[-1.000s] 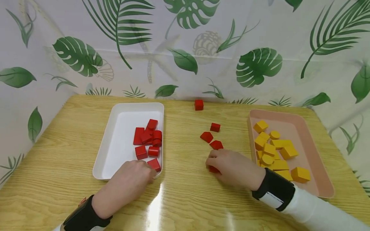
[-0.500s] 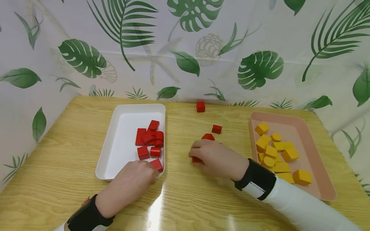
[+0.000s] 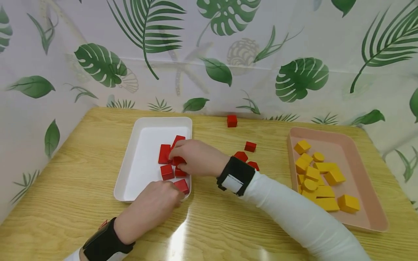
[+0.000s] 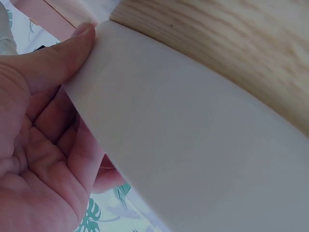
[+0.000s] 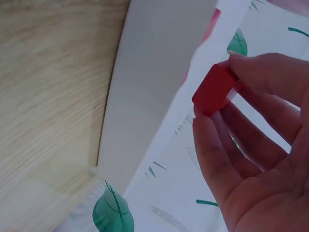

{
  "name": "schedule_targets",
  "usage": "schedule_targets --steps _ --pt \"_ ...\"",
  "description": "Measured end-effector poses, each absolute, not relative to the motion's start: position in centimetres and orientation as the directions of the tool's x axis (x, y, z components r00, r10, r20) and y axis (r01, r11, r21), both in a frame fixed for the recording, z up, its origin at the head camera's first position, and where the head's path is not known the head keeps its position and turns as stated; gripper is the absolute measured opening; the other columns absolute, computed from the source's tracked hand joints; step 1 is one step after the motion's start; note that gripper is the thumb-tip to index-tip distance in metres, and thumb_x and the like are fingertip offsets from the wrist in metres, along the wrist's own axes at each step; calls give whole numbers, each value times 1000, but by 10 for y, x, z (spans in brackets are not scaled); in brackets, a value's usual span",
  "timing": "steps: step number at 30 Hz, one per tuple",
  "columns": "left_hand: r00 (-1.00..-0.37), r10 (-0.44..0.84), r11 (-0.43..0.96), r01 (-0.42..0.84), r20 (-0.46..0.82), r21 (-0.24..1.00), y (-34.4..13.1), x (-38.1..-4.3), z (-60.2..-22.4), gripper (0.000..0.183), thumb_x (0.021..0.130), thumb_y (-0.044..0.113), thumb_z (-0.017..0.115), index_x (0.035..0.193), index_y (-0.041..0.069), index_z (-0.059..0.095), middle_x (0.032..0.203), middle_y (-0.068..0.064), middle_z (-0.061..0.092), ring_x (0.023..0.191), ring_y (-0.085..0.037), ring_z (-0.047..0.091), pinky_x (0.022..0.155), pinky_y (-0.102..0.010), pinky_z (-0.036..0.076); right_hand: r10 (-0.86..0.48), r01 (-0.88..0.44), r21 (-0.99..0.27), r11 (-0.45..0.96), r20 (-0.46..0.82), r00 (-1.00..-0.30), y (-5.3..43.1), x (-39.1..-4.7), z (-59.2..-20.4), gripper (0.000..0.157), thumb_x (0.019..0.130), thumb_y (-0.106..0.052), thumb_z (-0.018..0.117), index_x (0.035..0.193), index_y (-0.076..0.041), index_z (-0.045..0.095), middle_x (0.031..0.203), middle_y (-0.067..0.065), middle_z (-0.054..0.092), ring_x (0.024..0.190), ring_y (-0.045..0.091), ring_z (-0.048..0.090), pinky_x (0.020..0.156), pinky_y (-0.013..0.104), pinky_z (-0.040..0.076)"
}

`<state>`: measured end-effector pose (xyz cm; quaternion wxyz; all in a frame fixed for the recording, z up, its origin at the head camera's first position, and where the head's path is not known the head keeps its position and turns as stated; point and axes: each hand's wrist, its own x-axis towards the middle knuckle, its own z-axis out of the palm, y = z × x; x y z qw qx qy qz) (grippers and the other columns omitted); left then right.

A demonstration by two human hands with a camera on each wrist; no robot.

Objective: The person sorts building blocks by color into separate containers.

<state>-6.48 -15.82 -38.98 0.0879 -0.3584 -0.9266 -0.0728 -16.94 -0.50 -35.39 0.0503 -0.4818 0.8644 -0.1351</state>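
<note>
My left hand [image 3: 155, 203] grips the near right corner of the white tray [image 3: 143, 156]. In the left wrist view the thumb [image 4: 63, 58] lies against the tray's outer wall, with the other fingers curled over its edge. Over the tray's right side, my right hand [image 3: 202, 157] pinches a faceted red block [image 5: 215, 89] between thumb and fingertips. Beneath it are several red blocks, among them a flat one [image 3: 164, 154] and a cube [image 3: 167, 172]; the hand partly hides the others. Another red block [image 3: 181, 186] lies by the left hand.
On the table to the right are two red angular blocks [image 3: 241, 156], a small red block [image 3: 250, 146] and, farther back, a red cube [image 3: 232, 121]. A pink tray [image 3: 369, 195] with several yellow blocks [image 3: 348, 203] stands at right. A leaf-patterned cloth [image 3: 254, 83] hangs behind.
My right hand has carried the red block leftward from the middle of the table to over the white tray. The left hand keeps its grip on the tray corner.
</note>
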Motion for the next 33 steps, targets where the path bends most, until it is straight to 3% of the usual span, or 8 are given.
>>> schedule_targets --steps 6,12,18,25,29,33 --pt "-727 651 733 677 219 66 -158 -66 -391 23 69 12 71 57 19 52 52 9 40 50 -9 41 44 -25 35 -847 -813 -265 518 -26 -531 -12 -173 -365 30 82 -18 63 113 -16 64 104 -3 58 91 9 50 84 18 38" --pt "-733 650 737 672 199 73 -158 -66 -391 20 70 15 71 59 20 55 53 11 42 51 -8 41 44 -24 35 -836 -801 -280 530 -14 -549 0 -174 -362 32 83 -18 63 115 -18 63 106 -4 57 93 9 49 84 19 38" --pt "-751 638 748 657 171 96 -158 -66 -390 17 70 13 70 61 21 58 53 12 40 51 -7 40 44 -23 33 -796 -778 -206 594 -11 -605 36 -180 -353 37 81 -21 64 118 -19 61 114 -4 56 102 10 50 89 23 39" --pt "-748 644 742 662 160 107 -157 -66 -389 19 70 9 68 60 21 56 52 13 36 51 -7 38 43 -23 32 -708 -676 -253 692 -60 -703 94 -193 -353 44 78 -21 68 121 -14 58 119 2 52 102 16 50 88 30 41" --pt "-750 641 743 659 163 113 -157 -65 -388 22 69 5 64 59 22 55 51 14 35 51 -7 38 43 -24 31 -688 -659 -216 721 -104 -719 115 -197 -358 46 78 -19 70 122 -14 58 121 5 51 102 19 51 87 31 43" --pt "-747 642 739 663 170 122 -156 -66 -389 23 70 7 67 58 22 55 51 14 35 52 -6 39 44 -23 32 -680 -655 -188 731 -135 -720 125 -197 -367 39 78 -15 70 116 -15 63 115 4 56 99 19 52 87 32 43"
